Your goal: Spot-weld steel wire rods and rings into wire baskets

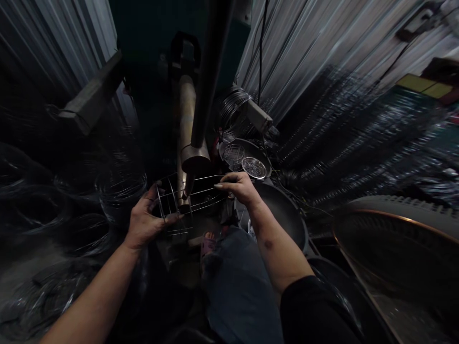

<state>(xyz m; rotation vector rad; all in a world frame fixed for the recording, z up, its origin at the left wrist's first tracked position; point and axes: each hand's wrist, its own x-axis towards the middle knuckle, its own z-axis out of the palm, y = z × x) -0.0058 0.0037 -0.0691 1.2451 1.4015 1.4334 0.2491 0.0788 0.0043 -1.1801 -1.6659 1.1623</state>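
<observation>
A thin wire rack (206,192) spans the space between my hands, in front of a machine's metal arm. My left hand (146,215) grips its left end, thumb and fingers closed around the wires. At the right end my right hand (236,185) pinches the wire between thumb and fingers. The machine's upper rod (194,155) points down onto the lower arm (184,200), with a narrow tip where the wires pass. Dim light hides whether the tip touches the rack.
A dark basin (267,155) right of the machine holds small wire pieces. Another black basin (283,215) lies under my right forearm. A large fan-like round guard (398,239) stands at the right. Wire coils (36,291) fill the left floor; a wire bundle (234,105) hangs behind.
</observation>
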